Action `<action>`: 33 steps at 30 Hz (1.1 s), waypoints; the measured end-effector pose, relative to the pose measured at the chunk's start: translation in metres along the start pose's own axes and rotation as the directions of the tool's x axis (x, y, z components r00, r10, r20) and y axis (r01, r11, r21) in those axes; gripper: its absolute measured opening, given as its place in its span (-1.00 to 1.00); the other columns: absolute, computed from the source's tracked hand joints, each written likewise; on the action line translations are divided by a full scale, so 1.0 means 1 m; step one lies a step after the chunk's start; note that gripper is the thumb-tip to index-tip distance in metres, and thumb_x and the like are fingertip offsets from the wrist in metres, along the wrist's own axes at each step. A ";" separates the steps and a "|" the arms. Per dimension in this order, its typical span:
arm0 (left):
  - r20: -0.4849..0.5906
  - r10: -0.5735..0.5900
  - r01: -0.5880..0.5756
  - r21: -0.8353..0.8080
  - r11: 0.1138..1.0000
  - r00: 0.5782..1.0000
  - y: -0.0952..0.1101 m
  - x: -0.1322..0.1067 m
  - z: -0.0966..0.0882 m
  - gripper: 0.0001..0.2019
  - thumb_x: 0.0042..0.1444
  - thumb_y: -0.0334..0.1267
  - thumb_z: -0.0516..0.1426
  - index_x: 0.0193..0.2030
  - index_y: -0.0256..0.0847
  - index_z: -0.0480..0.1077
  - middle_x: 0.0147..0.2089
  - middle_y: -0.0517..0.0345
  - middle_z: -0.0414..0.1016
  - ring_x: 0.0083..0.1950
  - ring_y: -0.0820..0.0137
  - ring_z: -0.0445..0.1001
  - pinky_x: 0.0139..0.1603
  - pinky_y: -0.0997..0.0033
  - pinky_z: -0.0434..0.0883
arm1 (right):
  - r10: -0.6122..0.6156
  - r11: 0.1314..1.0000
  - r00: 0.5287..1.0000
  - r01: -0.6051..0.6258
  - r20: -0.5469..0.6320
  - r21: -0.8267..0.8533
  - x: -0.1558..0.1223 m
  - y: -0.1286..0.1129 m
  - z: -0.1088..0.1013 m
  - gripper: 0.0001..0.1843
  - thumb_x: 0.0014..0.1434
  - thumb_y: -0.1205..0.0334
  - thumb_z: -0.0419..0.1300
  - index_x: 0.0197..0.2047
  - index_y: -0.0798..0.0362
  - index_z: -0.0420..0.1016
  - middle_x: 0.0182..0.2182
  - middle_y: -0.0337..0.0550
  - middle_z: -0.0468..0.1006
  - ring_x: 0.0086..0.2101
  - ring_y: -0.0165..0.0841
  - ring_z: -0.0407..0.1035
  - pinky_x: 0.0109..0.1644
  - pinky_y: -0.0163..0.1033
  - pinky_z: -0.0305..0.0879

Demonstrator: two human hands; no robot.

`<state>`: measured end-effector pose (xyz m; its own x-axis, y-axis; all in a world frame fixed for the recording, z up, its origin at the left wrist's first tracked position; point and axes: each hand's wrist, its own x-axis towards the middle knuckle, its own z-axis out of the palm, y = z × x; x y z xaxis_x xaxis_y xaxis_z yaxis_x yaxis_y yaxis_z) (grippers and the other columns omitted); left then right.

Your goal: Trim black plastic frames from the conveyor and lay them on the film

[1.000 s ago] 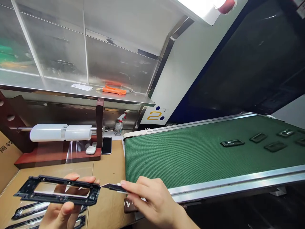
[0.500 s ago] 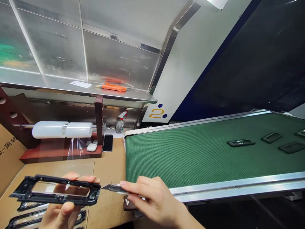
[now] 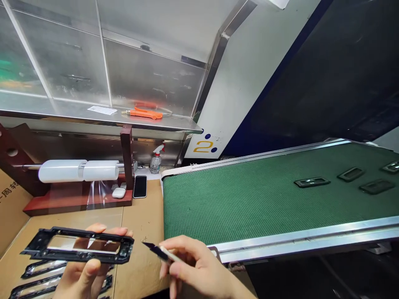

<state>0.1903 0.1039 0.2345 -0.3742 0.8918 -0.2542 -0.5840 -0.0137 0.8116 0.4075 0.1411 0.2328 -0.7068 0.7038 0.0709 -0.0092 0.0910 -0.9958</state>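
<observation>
My left hand [image 3: 82, 272] holds a long black plastic frame [image 3: 77, 245] level above the cardboard-covered bench, fingers behind it and thumb under its near edge. My right hand [image 3: 195, 270] pinches a small knife [image 3: 158, 250] with a dark blade and pale handle. The blade tip points left, a short way off the frame's right end, not touching it. Two or three similar black frames [image 3: 40, 280] lie on the cardboard below my left hand.
A green conveyor belt [image 3: 249, 203] with a metal rail carries several black frames [image 3: 311, 182] at the right. A roll holder with white rolls [image 3: 77, 170], earbud case [image 3: 118, 192], phone [image 3: 140, 187] and spray bottle [image 3: 155, 161] stand behind. Orange pliers [image 3: 145, 113] lie on the steel shelf.
My right hand has drawn the knife back from the frame's right end and tilted it, leaving a gap. The frame stays held in my left hand. The belt's frames shifted slightly.
</observation>
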 end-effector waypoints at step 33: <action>0.098 -0.009 0.005 0.043 0.999 0.995 -0.008 0.031 -0.045 -0.37 -0.33 -0.10 0.45 -0.06 -0.01 0.37 -0.14 -0.05 0.65 -0.08 0.04 0.59 -0.11 0.26 0.54 | -0.371 0.402 0.928 0.203 0.044 -0.893 0.000 -0.027 0.004 -0.64 0.39 0.14 -0.06 0.13 -0.09 0.42 -0.45 -0.23 0.41 -0.52 -0.46 0.28 -0.49 -0.39 0.16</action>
<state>0.1512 0.1116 0.1960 -0.2965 0.9320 -0.2084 -0.5543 0.0098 0.8323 0.4049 0.1353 0.2597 -0.6834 0.5879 0.4328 0.4841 0.8087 -0.3342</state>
